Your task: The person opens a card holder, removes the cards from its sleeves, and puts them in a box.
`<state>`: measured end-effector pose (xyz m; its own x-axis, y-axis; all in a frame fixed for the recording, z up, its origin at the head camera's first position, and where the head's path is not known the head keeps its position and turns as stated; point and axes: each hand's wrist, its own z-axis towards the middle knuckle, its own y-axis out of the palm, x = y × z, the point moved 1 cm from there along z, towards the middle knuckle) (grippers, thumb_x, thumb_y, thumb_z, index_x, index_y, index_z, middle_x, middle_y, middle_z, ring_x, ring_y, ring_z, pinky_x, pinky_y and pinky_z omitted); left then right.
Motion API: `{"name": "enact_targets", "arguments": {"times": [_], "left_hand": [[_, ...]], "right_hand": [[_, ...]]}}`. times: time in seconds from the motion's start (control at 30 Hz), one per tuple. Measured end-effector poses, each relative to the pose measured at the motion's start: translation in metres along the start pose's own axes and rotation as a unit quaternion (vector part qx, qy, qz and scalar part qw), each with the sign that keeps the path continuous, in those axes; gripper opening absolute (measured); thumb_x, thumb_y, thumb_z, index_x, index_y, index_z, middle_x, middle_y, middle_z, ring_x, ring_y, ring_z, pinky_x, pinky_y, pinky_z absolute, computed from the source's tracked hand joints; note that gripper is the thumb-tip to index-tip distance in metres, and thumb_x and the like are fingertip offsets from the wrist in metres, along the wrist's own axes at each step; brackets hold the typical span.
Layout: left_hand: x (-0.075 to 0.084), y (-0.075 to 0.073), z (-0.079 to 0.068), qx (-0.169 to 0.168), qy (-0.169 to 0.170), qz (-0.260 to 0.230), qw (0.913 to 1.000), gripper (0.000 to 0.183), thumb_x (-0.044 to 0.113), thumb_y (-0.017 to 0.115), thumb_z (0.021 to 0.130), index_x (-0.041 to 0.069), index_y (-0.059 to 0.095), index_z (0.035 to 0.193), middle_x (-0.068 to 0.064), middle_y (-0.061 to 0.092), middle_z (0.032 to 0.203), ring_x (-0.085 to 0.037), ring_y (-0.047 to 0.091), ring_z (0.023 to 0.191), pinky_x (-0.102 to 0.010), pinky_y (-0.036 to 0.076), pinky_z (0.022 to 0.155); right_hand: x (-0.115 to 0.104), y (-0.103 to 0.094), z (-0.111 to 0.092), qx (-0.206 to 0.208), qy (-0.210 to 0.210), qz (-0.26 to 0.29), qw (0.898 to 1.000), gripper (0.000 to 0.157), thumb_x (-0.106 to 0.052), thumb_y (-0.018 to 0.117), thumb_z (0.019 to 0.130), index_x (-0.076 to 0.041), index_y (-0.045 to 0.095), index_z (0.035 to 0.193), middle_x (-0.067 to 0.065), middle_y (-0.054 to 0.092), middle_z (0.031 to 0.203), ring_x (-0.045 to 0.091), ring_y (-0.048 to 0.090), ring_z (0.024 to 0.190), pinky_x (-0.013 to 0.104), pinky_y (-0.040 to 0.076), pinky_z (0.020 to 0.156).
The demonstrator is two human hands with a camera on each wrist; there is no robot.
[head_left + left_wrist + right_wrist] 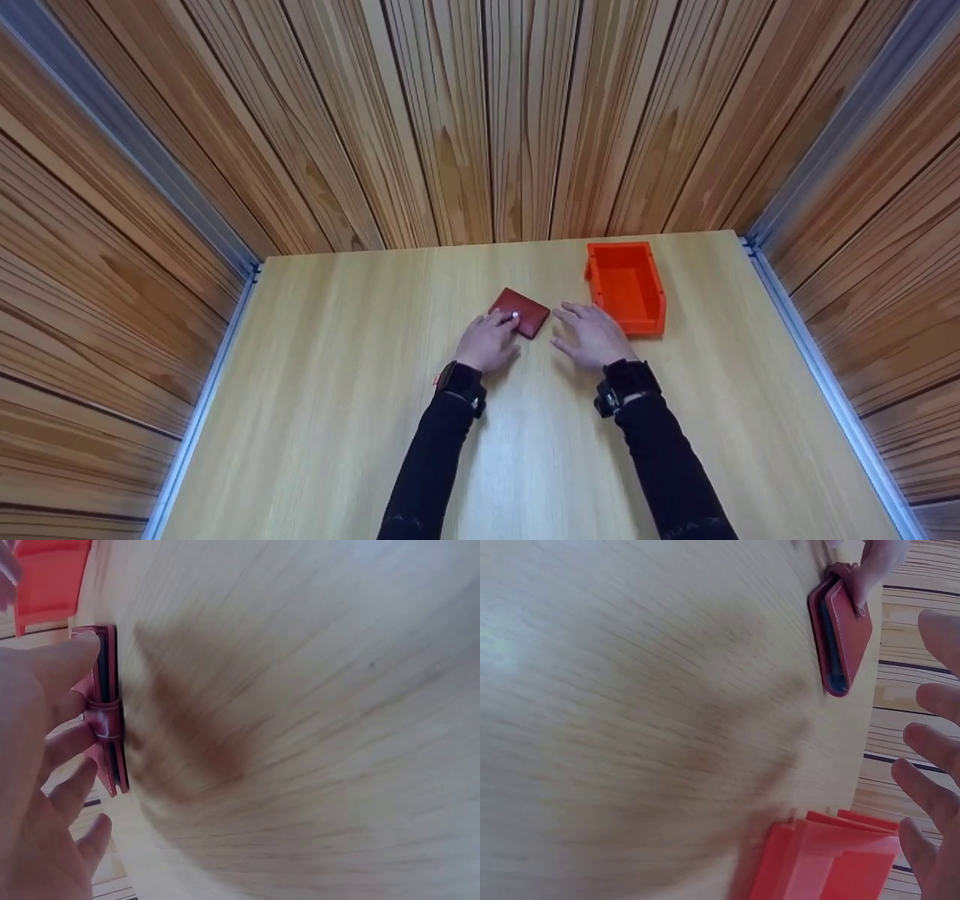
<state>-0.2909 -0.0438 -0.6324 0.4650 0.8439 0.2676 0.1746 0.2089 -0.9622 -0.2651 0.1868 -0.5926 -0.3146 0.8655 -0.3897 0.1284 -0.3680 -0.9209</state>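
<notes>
A folded dark red wallet [520, 312] lies on the table, its corner towards the back. My left hand [486, 343] reaches over its near left side, with fingertips on the cover. One of those fingers [877, 566] rests beside the small snap at the closing strap [103, 720] in the right wrist view. Dark inner layers show along the wallet's edge [832, 637]. To the right of the wallet, my right hand [596, 337] hovers with spread fingers and holds nothing. Its fingertips are near the wallet's right corner.
An orange-red open bin [658, 304] stands at the back right, right behind my right hand. Wood-panelled walls [450, 135] enclose the pale table [337, 390] at the back and both sides. Metal rails [825, 375] run along the side edges.
</notes>
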Motion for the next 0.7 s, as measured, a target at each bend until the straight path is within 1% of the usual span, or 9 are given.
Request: {"name": "enact_targets", "arguments": {"times": [0.17,0.27,0.37,0.43,0.5,0.57,0.63,0.7], "left_hand": [[0.01,0.0,-0.001,0.022,0.017,0.017,0.9995,0.059,0.037,0.07,0.098,0.006,0.057,0.147,-0.013,0.059,0.143,-0.031,0.06,0.131,-0.045,0.047,0.113],[0.016,0.002,-0.003,0.029,0.018,0.027,0.9991,0.062,0.038,0.07,0.097,0.003,0.057,0.147,-0.015,0.06,0.144,-0.032,0.061,0.129,-0.043,0.05,0.109],[0.023,0.003,-0.005,0.026,0.012,0.03,0.9991,0.064,0.038,0.069,0.098,0.001,0.054,0.148,-0.017,0.057,0.148,-0.033,0.059,0.132,-0.044,0.049,0.11],[0.028,0.004,-0.006,0.022,0.004,0.022,0.9995,0.064,0.036,0.067,0.099,0.0,0.052,0.15,-0.018,0.055,0.151,-0.033,0.057,0.135,-0.044,0.048,0.111],[0.033,0.005,-0.007,0.02,-0.006,-0.002,0.9998,0.063,0.032,0.066,0.1,-0.002,0.049,0.151,-0.02,0.052,0.153,-0.034,0.055,0.138,-0.044,0.047,0.113],[0.038,0.007,-0.008,0.018,-0.013,-0.041,0.9989,0.062,0.026,0.065,0.101,-0.004,0.047,0.152,-0.023,0.049,0.155,-0.035,0.053,0.14,-0.044,0.046,0.115],[0.04,0.008,-0.009,0.015,-0.012,-0.087,0.996,0.059,0.02,0.064,0.102,-0.006,0.045,0.152,-0.026,0.045,0.157,-0.035,0.051,0.142,-0.043,0.044,0.117],[0.039,0.007,-0.01,0.016,-0.003,-0.134,0.9909,0.057,0.015,0.062,0.102,-0.007,0.045,0.151,-0.027,0.044,0.157,-0.035,0.048,0.145,-0.043,0.042,0.119]], "right_hand": [[-0.002,0.007,0.0,-0.016,-0.011,-0.004,1.0,0.062,-0.038,0.067,0.099,-0.008,0.053,0.151,0.017,0.049,0.158,0.041,0.043,0.146,0.059,0.028,0.124],[-0.004,0.011,0.001,-0.02,-0.018,-0.011,1.0,0.062,-0.036,0.069,0.098,-0.009,0.052,0.152,0.018,0.049,0.157,0.04,0.044,0.146,0.058,0.028,0.124],[-0.006,0.015,0.002,-0.02,-0.019,-0.019,0.999,0.062,-0.036,0.07,0.098,-0.009,0.053,0.151,0.017,0.051,0.156,0.039,0.045,0.145,0.057,0.028,0.125],[-0.006,0.017,0.002,-0.024,-0.013,-0.016,1.0,0.063,-0.036,0.07,0.098,-0.009,0.053,0.152,0.017,0.051,0.156,0.039,0.045,0.146,0.056,0.028,0.125],[-0.006,0.019,0.002,-0.028,-0.01,-0.012,0.999,0.063,-0.036,0.069,0.098,-0.009,0.052,0.152,0.017,0.05,0.157,0.039,0.044,0.146,0.057,0.028,0.125],[-0.006,0.021,0.001,-0.031,-0.005,-0.005,0.999,0.063,-0.036,0.069,0.098,-0.009,0.052,0.152,0.017,0.05,0.157,0.039,0.044,0.147,0.057,0.027,0.125],[-0.006,0.024,0.001,-0.033,-0.004,-0.002,0.999,0.063,-0.036,0.069,0.099,-0.009,0.051,0.153,0.017,0.049,0.157,0.039,0.044,0.147,0.058,0.027,0.125],[-0.006,0.026,0.001,-0.035,-0.001,-0.002,0.999,0.063,-0.036,0.069,0.099,-0.009,0.05,0.153,0.017,0.049,0.158,0.04,0.044,0.147,0.058,0.028,0.124]]}}
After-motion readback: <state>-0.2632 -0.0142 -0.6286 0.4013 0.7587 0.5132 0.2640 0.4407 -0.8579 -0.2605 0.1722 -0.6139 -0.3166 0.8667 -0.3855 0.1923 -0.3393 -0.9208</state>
